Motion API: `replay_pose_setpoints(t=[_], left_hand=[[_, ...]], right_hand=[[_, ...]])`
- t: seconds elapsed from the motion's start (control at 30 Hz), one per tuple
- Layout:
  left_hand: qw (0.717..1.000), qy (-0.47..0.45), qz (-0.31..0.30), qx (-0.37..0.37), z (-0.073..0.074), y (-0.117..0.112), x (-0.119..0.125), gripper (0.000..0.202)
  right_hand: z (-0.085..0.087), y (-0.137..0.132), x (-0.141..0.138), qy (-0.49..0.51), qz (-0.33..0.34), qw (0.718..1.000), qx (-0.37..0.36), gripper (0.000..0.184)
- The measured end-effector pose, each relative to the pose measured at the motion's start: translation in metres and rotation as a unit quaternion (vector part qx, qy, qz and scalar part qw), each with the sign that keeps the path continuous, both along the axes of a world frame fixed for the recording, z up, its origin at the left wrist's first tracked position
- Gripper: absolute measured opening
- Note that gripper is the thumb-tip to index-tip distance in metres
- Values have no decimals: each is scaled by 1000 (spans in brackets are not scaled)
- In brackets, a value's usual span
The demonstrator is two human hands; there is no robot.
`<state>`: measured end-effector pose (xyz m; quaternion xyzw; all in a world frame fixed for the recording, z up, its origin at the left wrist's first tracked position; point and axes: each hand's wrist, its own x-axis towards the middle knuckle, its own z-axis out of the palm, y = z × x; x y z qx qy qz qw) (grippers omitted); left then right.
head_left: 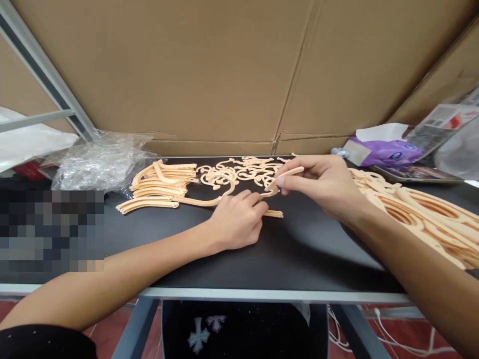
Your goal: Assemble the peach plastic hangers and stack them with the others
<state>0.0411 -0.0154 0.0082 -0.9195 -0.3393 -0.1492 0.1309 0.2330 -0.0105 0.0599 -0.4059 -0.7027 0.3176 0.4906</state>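
Note:
My left hand [241, 217] is closed over a long curved beige strip [200, 201] lying on the black table. The strip comes out on both sides of the hand, and a curled part rises behind it. Its middle is hidden under my fingers. Just to the right, my right hand [318, 182] pinches a small beige piece [295, 171] between thumb and fingers, its lower end close to my left fingertips. Behind both hands lies a heap of small curly beige pieces [220, 174]. Stacked curved beige strips [160, 187] are to the left.
Large beige scrolled panels [422, 209] lie under and beyond my right forearm. A purple tissue pack [389, 151] and a flat screen device [419, 173] are at the back right. Clear plastic wrap [97, 159] is at the back left. Cardboard [194, 75] walls the rear.

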Motion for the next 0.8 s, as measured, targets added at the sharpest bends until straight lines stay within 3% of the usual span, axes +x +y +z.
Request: replay_pose_setpoints(t=[0.07,0.17,0.27,0.43,0.53,0.7,0.8], left_hand=[[1000,-8,-6,-7,-1,2,0,22],[1000,-22,-8,-5,-2,3,0,22],[999,-39,-8,11,-2,3,-1,22],[998,-48,-30,21,-2,4,-2,19],[998,-46,-34,25,-3,6,-2,18],[999,-38,-18,32,-2,5,-1,19],[999,-41,-12,8,0,4,1,22]], right_hand=[[-9,4,1,30,35,999,-11,13],[-18,8,4,73,25,997,12,19],[-20,12,6,117,0,993,24,23],[-24,14,1,136,26,990,-2,27],[-25,14,-1,87,28,995,-29,30],[-22,13,3,-52,103,991,-72,38],[-17,11,10,-67,80,991,-86,34]])
